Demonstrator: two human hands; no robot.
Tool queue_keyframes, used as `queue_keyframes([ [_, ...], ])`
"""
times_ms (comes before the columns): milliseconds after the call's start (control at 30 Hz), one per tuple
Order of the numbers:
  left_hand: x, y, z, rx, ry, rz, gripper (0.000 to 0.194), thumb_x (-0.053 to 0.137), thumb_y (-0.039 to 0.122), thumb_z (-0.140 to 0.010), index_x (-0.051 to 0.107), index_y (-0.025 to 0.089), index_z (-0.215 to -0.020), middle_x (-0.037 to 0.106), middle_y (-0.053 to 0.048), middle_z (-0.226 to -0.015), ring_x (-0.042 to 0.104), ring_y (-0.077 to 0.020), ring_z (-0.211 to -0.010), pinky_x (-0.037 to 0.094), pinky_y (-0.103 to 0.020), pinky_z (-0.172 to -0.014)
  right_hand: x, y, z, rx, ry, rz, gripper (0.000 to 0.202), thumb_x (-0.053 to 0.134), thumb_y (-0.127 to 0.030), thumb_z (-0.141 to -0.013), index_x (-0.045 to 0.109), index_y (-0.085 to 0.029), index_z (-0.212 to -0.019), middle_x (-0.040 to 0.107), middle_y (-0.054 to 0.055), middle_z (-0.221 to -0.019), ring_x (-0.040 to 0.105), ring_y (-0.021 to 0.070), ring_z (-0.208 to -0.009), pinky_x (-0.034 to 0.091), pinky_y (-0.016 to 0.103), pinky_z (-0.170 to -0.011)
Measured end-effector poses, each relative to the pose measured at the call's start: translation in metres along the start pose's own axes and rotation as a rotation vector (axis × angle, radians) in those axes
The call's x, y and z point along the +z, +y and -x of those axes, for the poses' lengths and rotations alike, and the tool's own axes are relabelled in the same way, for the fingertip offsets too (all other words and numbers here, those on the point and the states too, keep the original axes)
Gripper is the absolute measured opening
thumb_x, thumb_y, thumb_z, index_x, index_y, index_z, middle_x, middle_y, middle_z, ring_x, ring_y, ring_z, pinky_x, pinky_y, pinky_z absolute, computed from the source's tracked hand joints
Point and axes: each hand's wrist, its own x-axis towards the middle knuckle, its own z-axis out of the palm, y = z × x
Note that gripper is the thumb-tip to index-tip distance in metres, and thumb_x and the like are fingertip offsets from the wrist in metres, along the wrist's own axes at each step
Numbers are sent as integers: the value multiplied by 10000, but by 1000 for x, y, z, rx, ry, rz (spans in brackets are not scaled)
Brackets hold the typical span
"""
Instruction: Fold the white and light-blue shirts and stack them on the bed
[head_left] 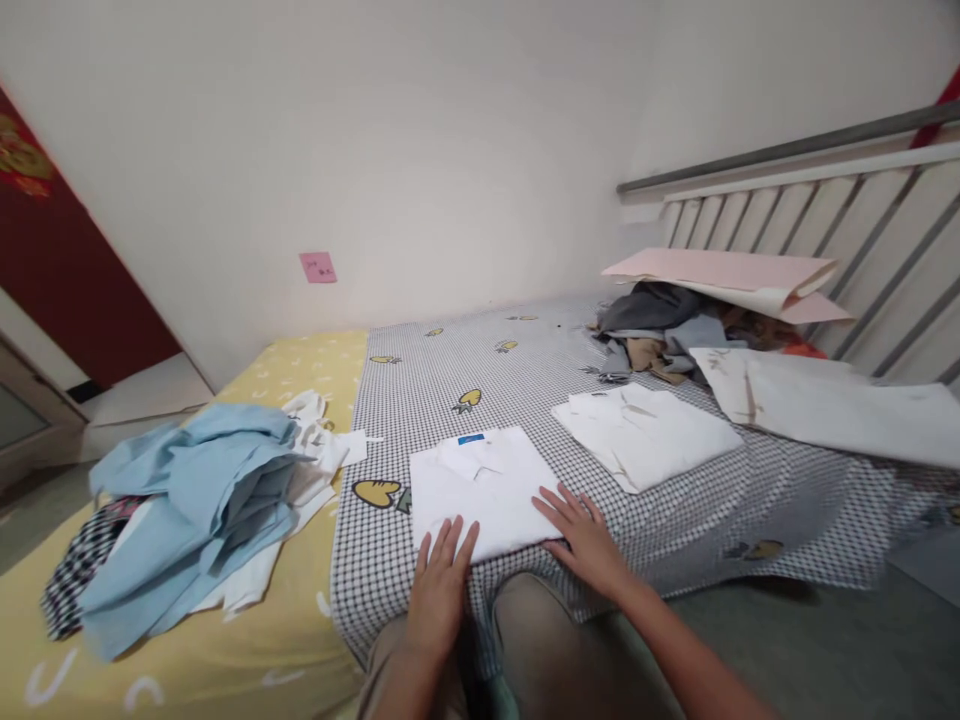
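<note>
A white shirt (495, 500) lies folded into a neat rectangle on the checked cloth (420, 400), its collar and blue label facing up at the far side. On its near left corner rests my left hand (442, 575), fingers stretched forward over the fabric. My right hand (581, 535) lies on the near right corner with its fingers spread. Neither hand grips anything. A second folded white shirt (649, 435) lies to the right, apart from the first.
At left, a loose heap with a light blue garment (210, 480) covers part of the yellow sheet (300, 360). Back right hold a clothes pile (652, 320) under pink card (720, 270), a white folded piece (832, 400) and a railing (810, 230). My knees touch the near edge.
</note>
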Motion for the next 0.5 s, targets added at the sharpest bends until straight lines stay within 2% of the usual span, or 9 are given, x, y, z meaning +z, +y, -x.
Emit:
queue_keyframes([
  [133, -8, 2, -5, -53, -73, 51, 749, 277, -41, -899, 294, 355, -1535, 401, 10, -1587, 343, -200, -1483, 356, -510, -1208, 9, 11, 4, 148, 59, -4, 617, 574, -452, -910, 432, -336, -1500, 394, 27, -1607, 215, 303, -1526, 140, 583, -1209],
  [233, -16, 3, -10, -88, -117, 111, 733, 288, -37, -891, 344, 329, -1524, 421, -11, -1576, 357, -202, -1477, 357, -509, -1207, 7, 12, -1, 237, 72, -147, 603, 583, -425, -864, 482, -342, -1453, 460, 32, -1568, 239, 307, -1519, 116, 619, -1206],
  [300, -22, 2, -13, -105, -146, 163, 729, 281, -44, -880, 371, 299, -1517, 431, -25, -1570, 374, -195, -1468, 360, -492, -1206, 5, 9, -3, 346, 181, -411, 622, 583, -415, -820, 492, -315, -1428, 501, 65, -1534, 324, 308, -1485, 172, 619, -1201],
  [367, -28, 1, -17, -125, -173, 228, 717, 277, -50, -873, 403, 264, -1505, 458, -39, -1552, 406, -187, -1451, 367, -462, -1203, 5, 2, 4, 523, 417, -808, 643, 590, -443, -801, 476, -279, -1413, 547, 103, -1478, 473, 295, -1389, 326, 563, -1160],
  [433, -32, -1, -22, -156, -175, 294, 667, 296, -31, -885, 456, 231, -1477, 505, -53, -1518, 452, -193, -1422, 380, -435, -1194, 8, -13, 19, 754, 640, -1210, 619, 655, -473, -767, 511, -263, -1331, 657, 97, -1297, 643, 263, -1171, 500, 473, -1023],
  [467, -34, -3, -25, -174, -166, 319, 630, 313, -11, -897, 491, 223, -1455, 534, -57, -1493, 484, -199, -1399, 392, -424, -1184, 11, -24, 29, 861, 683, -1377, 584, 711, -464, -732, 548, -265, -1256, 705, 67, -1152, 692, 241, -1034, 554, 429, -933],
  [500, -35, -4, -28, -190, -155, 337, 595, 333, 12, -909, 527, 224, -1430, 567, -56, -1463, 521, -205, -1369, 409, -414, -1170, 13, -36, 37, 942, 652, -1517, 542, 772, -430, -686, 583, -266, -1166, 723, 29, -1002, 711, 218, -905, 583, 391, -846],
])
